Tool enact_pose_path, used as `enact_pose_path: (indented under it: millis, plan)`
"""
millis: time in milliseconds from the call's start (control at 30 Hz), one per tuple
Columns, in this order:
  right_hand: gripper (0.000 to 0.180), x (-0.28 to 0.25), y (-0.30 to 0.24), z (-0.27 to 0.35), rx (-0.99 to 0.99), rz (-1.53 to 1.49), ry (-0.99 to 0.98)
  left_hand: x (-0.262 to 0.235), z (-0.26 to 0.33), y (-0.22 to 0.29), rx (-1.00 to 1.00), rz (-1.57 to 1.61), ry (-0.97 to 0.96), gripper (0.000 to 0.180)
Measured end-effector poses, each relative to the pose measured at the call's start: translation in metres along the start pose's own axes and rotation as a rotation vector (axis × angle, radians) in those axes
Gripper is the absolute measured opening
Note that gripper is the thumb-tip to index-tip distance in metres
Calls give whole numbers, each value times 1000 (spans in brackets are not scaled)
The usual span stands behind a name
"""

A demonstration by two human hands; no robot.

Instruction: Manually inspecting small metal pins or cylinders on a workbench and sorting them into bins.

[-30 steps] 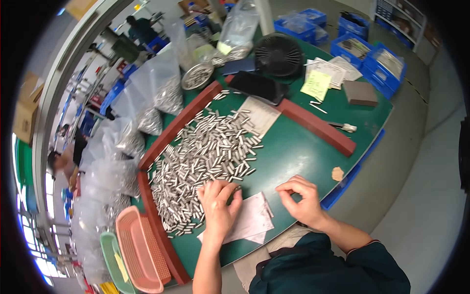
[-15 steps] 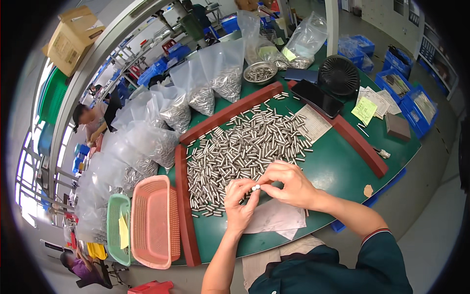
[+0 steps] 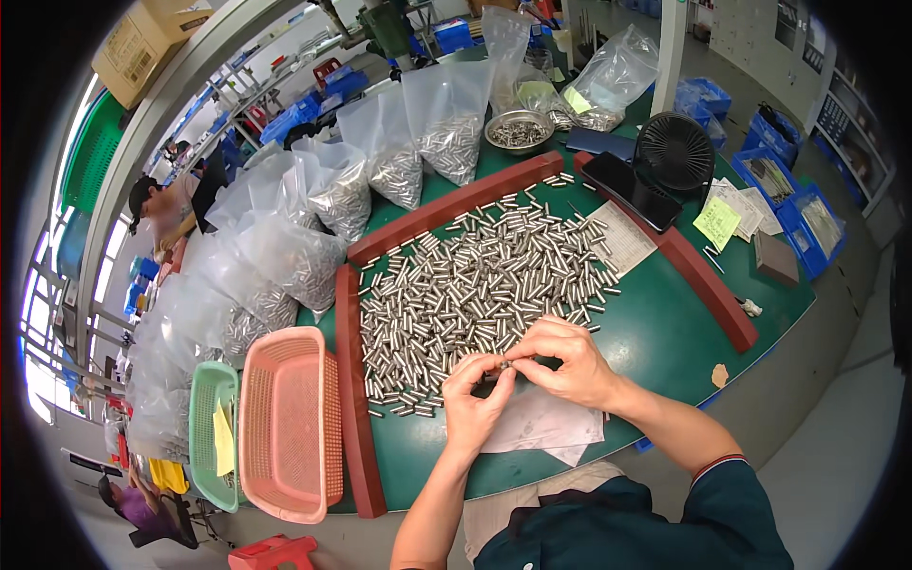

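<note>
My left hand and my right hand meet at the fingertips above the near edge of a wide pile of short metal pins. Pinched between thumbs and forefingers are small metal pins, largely covered by the fingers, so I cannot tell how many. Both hands are closed. Beneath them a whitish cloth lies on the green tabletop.
Red-brown bars border the pile. Left stand a pink basket and a green basket. Clear bags of pins line the back, near a metal bowl. A phone and black fan sit at right.
The pins at my fingertips have turned: their bright round ends showed before and now look darker. Both hands stay together over the same spot. The whole view has shifted slightly.
</note>
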State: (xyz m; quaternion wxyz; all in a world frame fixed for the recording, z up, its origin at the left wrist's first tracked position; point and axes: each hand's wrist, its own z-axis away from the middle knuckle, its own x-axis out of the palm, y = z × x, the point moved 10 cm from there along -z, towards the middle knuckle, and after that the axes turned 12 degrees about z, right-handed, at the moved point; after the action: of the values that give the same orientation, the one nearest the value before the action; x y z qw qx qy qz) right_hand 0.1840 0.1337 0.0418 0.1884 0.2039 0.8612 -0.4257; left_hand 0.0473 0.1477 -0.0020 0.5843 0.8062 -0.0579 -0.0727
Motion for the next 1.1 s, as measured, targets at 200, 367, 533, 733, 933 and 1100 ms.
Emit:
enact_pose_path:
  millis: [200, 367, 533, 733, 933, 1100]
  plan:
    - [11, 3, -2, 0, -12, 70, -40, -1, 0, 4, -21, -44, -2, 12]
    - [12, 5, -2, 2, -43, 62, -18, -1, 1, 3, -27, -64, -4, 12]
    - [11, 4, -3, 2, -64, 58, -5, 1, 3, 3, 6, -78, -27, 12]
    - [12, -21, -18, 10, -158, 234, 31, 18, 2, 13, 126, -236, -90, 12]
    - [8, -162, -3, 46, 106, 584, 456, 14, 15, 36, 332, -516, -101, 13]
    - [12, -273, 94, 123, 584, 976, 316, 36, 24, 57, 429, -612, -225, 16]
